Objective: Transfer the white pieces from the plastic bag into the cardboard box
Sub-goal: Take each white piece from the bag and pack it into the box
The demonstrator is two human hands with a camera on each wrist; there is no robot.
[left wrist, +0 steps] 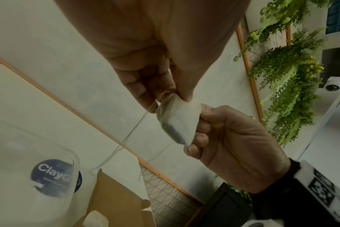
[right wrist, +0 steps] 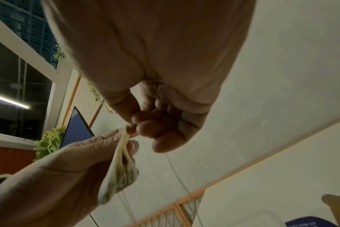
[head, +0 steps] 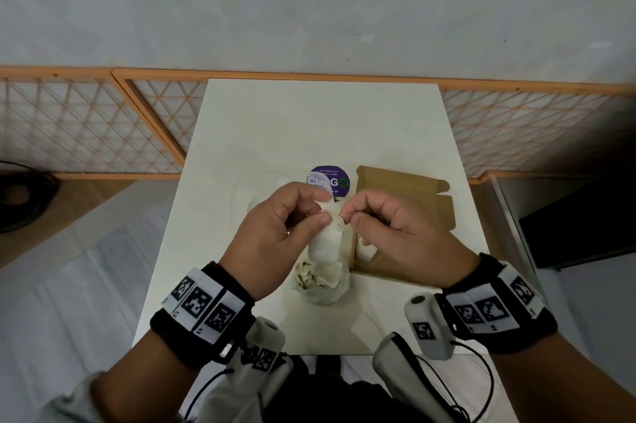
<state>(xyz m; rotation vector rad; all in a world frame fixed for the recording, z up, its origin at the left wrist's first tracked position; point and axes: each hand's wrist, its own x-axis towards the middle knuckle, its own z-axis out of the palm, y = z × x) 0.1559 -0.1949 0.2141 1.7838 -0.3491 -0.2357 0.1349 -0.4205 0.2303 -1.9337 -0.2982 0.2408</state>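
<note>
Head view: both hands raised over the white table [head: 275, 119], sharing one white piece [head: 327, 240], a small soft sachet with a thin string trailing from it. Left hand [head: 275, 233] pinching the sachet's upper edge between thumb and forefinger; right hand [head: 395, 233] curled, fingertips nipping the string end at the sachet's top. Same grip confirmed from the left wrist: sachet [left wrist: 177, 121] stretched between the two hands, loose thread [left wrist: 126, 138] hanging toward the table. From the right wrist, sachet [right wrist: 118, 173] dangling, dark contents showing faintly through the fabric.

Clear plastic bag [head: 323, 281] lying on the table directly beneath the held piece, near the front edge, with more pale pieces visibly inside. Cardboard box [head: 406, 202] open and just to the right of the bag, flaps spread; at least one white piece [head: 366, 248] already resting in it near the left wall. Round purple sticker [head: 330, 179] on a clear container behind the hands; not part of the job.

Judged as partly done: one or more pieces boxed, one in hand and apparently being untangled or tidied by its string, several left in the bag. Exact count in bag or box impossible to tell, hands covering much of both. Remaining: carry this sachet right, drop it in the box, return for the rest.
</note>
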